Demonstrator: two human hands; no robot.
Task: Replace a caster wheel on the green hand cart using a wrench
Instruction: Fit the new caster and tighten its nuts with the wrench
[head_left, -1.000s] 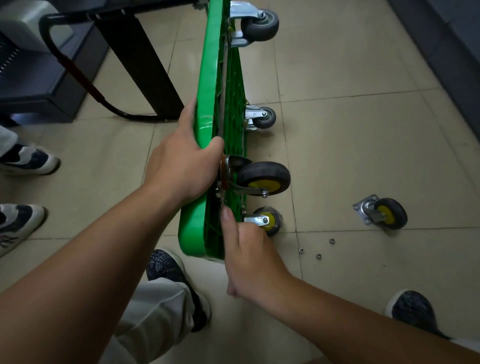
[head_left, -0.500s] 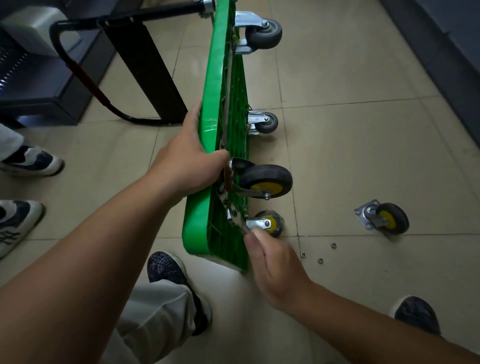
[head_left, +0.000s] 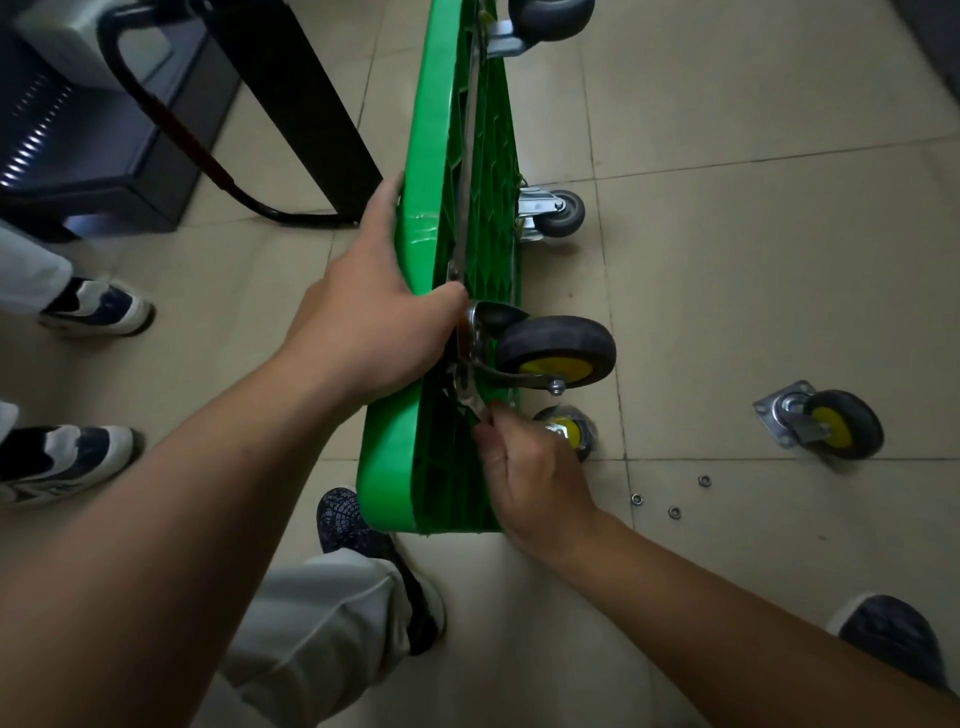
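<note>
Gripping the top edge of the green cart, which stands on its side on the floor, is the left hand. The right hand pinches a wrench at the mounted caster. A loose caster and 3 small rings lie nearby.

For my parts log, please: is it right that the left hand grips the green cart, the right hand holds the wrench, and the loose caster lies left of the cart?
One point is off: the head view shows the loose caster on the floor right of the green cart. Left hand, right hand and wrench are as stated.
</note>
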